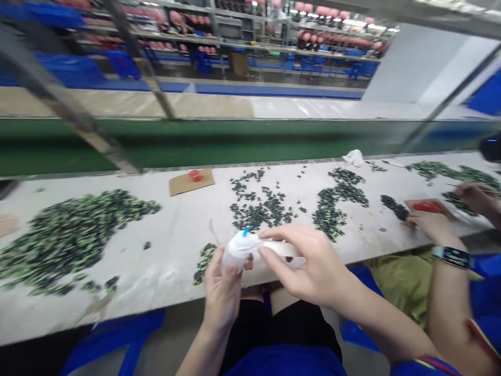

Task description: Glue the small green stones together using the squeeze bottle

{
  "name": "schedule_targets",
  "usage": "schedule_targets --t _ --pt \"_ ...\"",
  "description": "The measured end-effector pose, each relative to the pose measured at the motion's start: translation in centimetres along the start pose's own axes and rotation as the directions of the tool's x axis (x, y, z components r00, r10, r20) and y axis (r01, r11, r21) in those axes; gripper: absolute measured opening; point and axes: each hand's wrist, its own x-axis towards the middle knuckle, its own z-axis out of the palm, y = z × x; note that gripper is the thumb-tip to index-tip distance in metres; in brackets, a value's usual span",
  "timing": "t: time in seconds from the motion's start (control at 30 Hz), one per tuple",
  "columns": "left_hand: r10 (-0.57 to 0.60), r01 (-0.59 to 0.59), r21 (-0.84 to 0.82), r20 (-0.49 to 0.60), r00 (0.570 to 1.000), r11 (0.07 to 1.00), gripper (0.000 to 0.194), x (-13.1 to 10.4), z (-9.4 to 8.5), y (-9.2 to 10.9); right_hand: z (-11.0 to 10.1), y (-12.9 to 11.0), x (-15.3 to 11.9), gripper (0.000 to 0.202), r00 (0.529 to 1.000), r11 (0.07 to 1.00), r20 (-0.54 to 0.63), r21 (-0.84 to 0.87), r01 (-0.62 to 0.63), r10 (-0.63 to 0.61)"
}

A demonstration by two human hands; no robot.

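A small white bottle (235, 253) with a light-blue tip is wrapped in the fingers of my left hand (223, 292), above the table's front edge. From the right, my right hand (309, 261) pinches a white strip (279, 247) whose left end touches the bottle near its top. What the strip is made of cannot be made out. Dark green pieces (204, 261) lie just left of my left hand, and a looser spread of them (260, 209) lies behind both hands.
A large pile of green pieces (78, 230) covers the table's left side. A red cup (195, 175) stands on cardboard (176, 186) at the back. At right, a person's hands (430, 224) work beside a red tray (428, 207). Metal posts (136, 57) rise behind the table.
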Motion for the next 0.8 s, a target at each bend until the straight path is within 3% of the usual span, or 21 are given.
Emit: schedule_targets --t 0.13,0.27,0.47,0.6,0.8 --pt "0.011 -0.011 -0.017 -0.004 1.000 1.000 0.043 0.3 0.5 -0.1 0.6 0.4 0.0 0.013 0.971 0.956 -0.123 -0.236 0.173 -0.207" --pt "-0.023 0.021 -0.078 -0.018 1.000 0.997 0.043 0.2 0.9 -0.1 1.1 0.5 0.5 0.013 0.952 0.922 -0.156 -0.328 0.203 -0.265" --pt "-0.115 0.124 -0.206 0.055 0.992 0.971 0.045 0.2 0.9 -0.4 1.5 0.7 1.1 0.012 0.978 0.970 -0.112 -0.188 0.152 -0.174" --pt "-0.109 0.149 -0.221 0.181 0.977 0.964 0.048 0.4 0.3 -0.3 0.9 0.9 1.6 0.011 0.995 0.995 -0.013 0.007 0.097 -0.097" --pt "-0.164 0.290 -0.216 0.461 0.872 0.932 0.050 0.8 -0.7 -0.1 -0.5 1.3 2.5 0.013 0.980 0.987 0.197 0.160 -0.021 -0.011"
